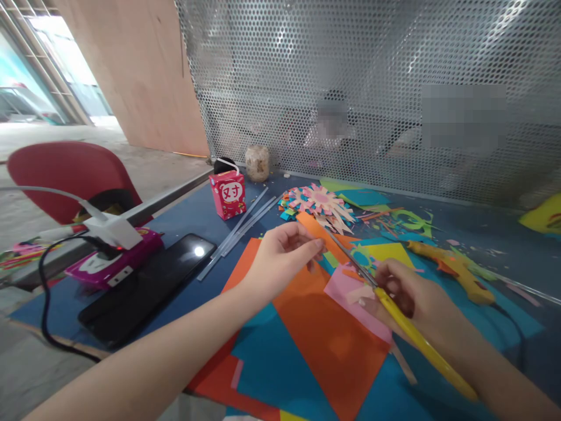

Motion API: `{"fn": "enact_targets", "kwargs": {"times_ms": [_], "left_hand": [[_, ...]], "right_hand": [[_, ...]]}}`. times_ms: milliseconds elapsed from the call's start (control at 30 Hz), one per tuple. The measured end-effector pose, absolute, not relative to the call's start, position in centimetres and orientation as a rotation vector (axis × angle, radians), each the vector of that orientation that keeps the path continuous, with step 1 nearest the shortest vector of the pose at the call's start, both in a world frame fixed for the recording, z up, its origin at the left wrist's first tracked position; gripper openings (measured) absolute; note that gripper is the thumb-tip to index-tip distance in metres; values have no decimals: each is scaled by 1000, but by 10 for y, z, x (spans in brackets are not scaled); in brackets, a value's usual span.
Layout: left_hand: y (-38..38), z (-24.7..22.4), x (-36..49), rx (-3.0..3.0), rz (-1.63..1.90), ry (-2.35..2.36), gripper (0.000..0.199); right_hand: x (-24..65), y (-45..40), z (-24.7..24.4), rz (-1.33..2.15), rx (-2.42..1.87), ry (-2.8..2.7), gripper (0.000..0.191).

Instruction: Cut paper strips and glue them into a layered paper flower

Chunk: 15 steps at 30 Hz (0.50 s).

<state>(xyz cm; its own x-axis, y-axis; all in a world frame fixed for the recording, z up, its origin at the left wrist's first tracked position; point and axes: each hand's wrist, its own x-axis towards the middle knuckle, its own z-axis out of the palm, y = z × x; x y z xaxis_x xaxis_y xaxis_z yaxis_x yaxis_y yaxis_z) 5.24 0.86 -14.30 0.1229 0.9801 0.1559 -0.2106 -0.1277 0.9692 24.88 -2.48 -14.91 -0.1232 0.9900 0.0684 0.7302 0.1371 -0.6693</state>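
Observation:
Between thumb and fingers, my left hand (pixel 284 254) pinches an orange paper strip (pixel 322 234) above the table. My right hand (pixel 405 298) grips yellow-handled scissors (pixel 409 330), whose blades lie against the strip; whether they have cut into it I cannot tell. Beneath both hands are overlapping coloured sheets: a large orange sheet (pixel 322 336), a blue sheet (pixel 276 356) and a smaller pink piece (pixel 355 301). Fringed paper flowers (pixel 322 202) are piled just beyond my left hand.
A yellow glue gun (pixel 456 269) lies right, its cord trailing forward. Clear glue sticks (pixel 245 225), a red drink carton (pixel 228 193), a jar (pixel 257 164), a phone (pixel 149 286) and a purple power strip (pixel 116 257) occupy the left. Perforated metal (pixel 359 70) borders the table's back.

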Motion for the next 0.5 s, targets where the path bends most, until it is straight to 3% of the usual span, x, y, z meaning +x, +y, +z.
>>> {"fn": "enact_targets", "kwargs": {"times_ms": [500], "left_hand": [[12, -149, 52, 1329, 1451, 891, 19]], "right_hand": [[252, -22, -164, 845, -1475, -1912, 27]]}}
